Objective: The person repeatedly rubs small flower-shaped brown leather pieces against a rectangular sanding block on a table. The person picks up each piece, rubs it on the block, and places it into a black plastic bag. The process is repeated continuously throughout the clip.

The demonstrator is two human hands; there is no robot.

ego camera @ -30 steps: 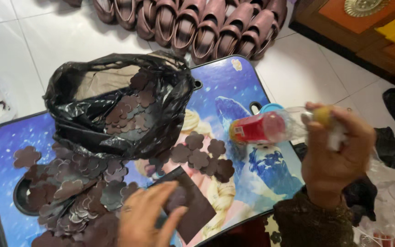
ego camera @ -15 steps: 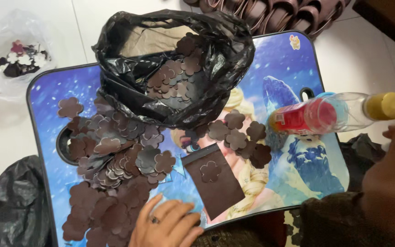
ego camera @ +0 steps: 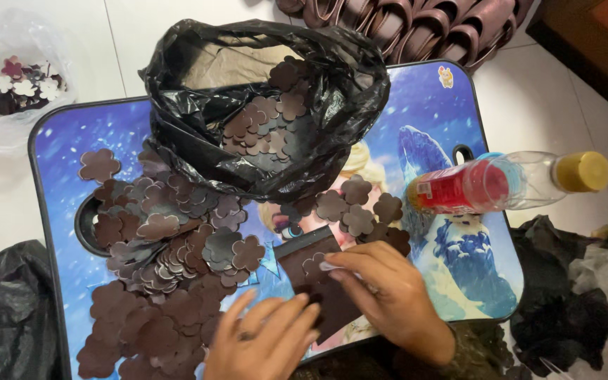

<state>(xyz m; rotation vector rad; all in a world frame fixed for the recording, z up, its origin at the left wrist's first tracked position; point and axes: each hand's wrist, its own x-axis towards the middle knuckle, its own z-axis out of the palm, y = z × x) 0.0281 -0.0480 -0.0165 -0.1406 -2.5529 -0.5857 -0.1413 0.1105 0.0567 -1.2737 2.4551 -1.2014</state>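
A dark brown rectangular sheet [ego camera: 321,281] lies flat at the near edge of the small printed table [ego camera: 58,141]. The right hand [ego camera: 388,295] pinches a flower-shaped piece [ego camera: 313,266] against it; the left hand [ego camera: 265,341] presses on it with spread fingers. Matching matte flower cutouts [ego camera: 170,281] are heaped to the left. Behind them sits a glossy black bag [ego camera: 332,141], and a red-labelled plastic bottle [ego camera: 501,184] lies to the right.

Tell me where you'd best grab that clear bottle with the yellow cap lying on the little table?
The bottle lies on its side at the right edge of the table, its yellow cap pointing right, out past the rim. I would probably close a hand around the clear middle of the body from above, fingers across its width. The round body may roll if pushed from the side, and the cap end is narrower.
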